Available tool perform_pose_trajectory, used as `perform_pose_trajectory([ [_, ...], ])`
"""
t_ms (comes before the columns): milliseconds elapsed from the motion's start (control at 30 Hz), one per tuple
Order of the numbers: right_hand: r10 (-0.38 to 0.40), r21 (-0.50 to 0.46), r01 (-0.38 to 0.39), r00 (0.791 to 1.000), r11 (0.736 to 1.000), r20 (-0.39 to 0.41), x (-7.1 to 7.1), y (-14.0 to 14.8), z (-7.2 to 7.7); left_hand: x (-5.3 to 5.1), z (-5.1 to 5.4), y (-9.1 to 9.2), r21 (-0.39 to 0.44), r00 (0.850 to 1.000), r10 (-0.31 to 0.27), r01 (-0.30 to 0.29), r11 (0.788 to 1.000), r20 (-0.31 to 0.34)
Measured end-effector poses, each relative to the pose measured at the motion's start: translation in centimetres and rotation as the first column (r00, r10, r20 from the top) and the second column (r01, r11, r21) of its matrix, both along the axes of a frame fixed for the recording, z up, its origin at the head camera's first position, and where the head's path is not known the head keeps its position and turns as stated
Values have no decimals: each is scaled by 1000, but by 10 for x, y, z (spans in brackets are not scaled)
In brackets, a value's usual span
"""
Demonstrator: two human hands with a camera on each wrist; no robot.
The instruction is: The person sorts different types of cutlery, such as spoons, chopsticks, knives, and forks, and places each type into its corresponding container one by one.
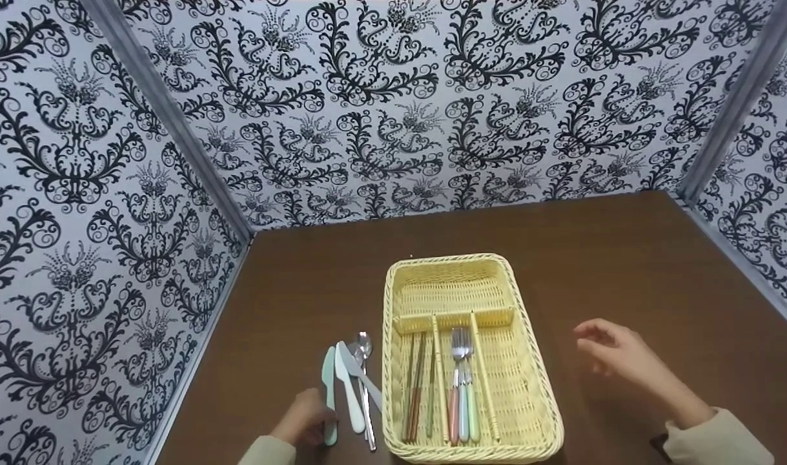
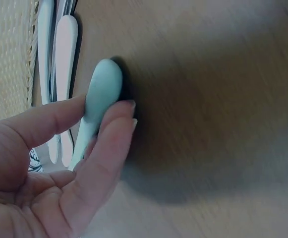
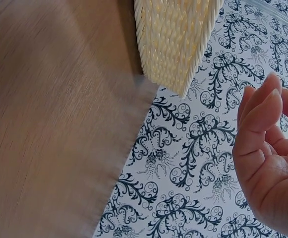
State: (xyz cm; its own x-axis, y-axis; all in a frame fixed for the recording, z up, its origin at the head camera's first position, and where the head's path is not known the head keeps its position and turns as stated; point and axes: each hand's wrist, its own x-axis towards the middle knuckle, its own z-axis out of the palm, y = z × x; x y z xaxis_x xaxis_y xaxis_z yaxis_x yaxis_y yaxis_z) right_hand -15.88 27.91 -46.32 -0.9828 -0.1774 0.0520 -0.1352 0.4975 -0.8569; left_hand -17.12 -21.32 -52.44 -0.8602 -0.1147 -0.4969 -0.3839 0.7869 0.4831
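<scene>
Mint-green knife (image 1: 329,378) on the near left of the table (image 1: 290,290), and part of its handle disappears behind the left hand (image 1: 308,413) from above! The left wrist view settles the grip: thumb on one side, fingers on the other, pinching the handle, the blade lost behind them; whether it's off the wood, hard to say. Just right, a white knife (image 1: 350,387), a greyish knife (image 1: 367,385) and spoons (image 1: 365,345), one bowl half covered. Next, the wicker basket (image 1: 448,259): chopsticks (image 1: 418,378) in the left compartment, forks (image 1: 459,349) in the middle, only an end of it caught by the right wrist camera. And right of that, the right hand (image 1: 616,352), fingers loosely bent around nothing, cut off by its own camera's right edge.
</scene>
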Motion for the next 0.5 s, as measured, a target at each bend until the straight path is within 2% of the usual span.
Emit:
perform_pose_trajectory([
  [167,0,19,0,1000,1000,11,0,1,-1,-2,-1,1,47,1000,18,-19,999,8],
  [300,0,31,0,1000,1000,13,0,2,-1,-2,4,-2,77,1000,15,-16,997,19],
  [400,-2,31,2,1000,1000,13,0,2,1,-6,16,-5,121,998,59,-61,991,20],
  [500,-10,28,9,1000,1000,9,-1,1,4,-14,39,-3,164,995,68,-55,985,-69],
])
